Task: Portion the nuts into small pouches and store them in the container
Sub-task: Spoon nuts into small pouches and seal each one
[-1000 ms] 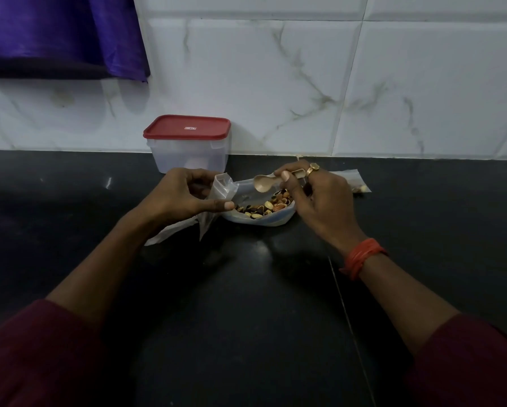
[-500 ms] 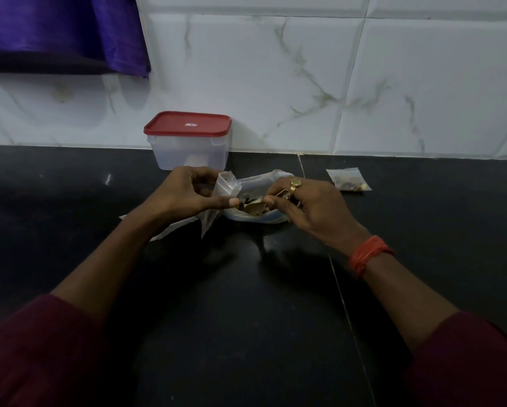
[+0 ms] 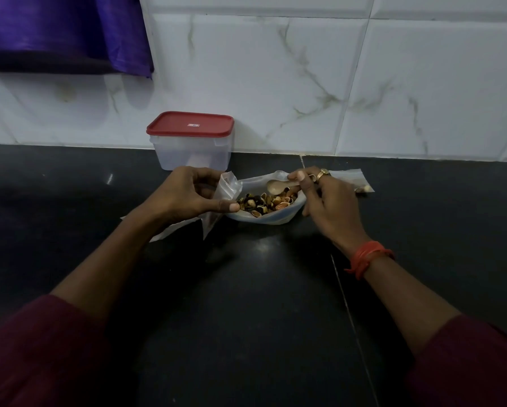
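An open plastic bag [image 3: 278, 216] of mixed nuts [image 3: 264, 202] lies on the black counter between my hands. My left hand [image 3: 187, 195] pinches a small clear pouch [image 3: 228, 188] at the bag's left edge, holding its mouth up. My right hand [image 3: 328, 201] grips a small pale spoon [image 3: 278, 185] by its handle; the bowl hovers above the nuts and looks empty. A clear container with a red lid [image 3: 191, 128] stands shut against the wall behind my left hand. One filled pouch [image 3: 355, 181] lies flat behind my right hand.
More empty clear pouches [image 3: 170, 230] lie under my left wrist. The black counter [image 3: 246, 304] stretches toward me, with a seam line running down its right half. White marble tiles back the counter, and a purple cloth [image 3: 70, 30] hangs at the upper left.
My right hand had the spoon down at the pouch mouth by my left thumb; it has now lifted back right, and the spoon hovers over the nuts. The left hand has kept its hold.
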